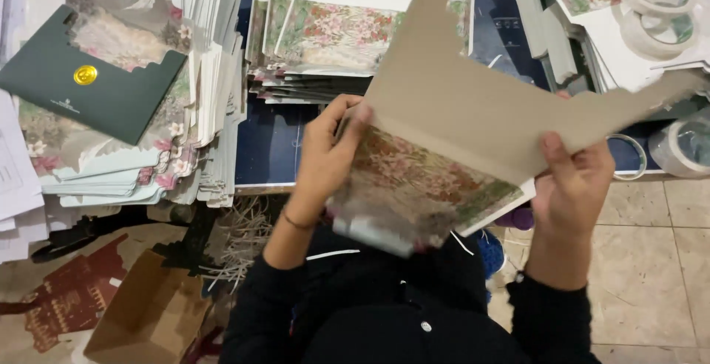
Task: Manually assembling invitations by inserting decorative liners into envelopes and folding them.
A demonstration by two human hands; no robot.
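Observation:
My left hand (329, 150) pinches the left edge of a floral-printed card (421, 186) just under a large grey-brown cardboard flap (473, 98) that stands raised above it. The card's lower corner is blurred. My right hand (573, 172) grips the flap's lower right edge, thumb on top. Both hands hover over my lap in front of a dark blue table top (270, 150).
A stack of floral cards (333, 39) lies behind the hands. At the left, a dark green envelope with a gold seal (85, 76) tops a tall pile of cards. Tape rolls (654, 9) and a clear roll (684, 146) sit at the right. An open brown box (144, 316) rests on the floor.

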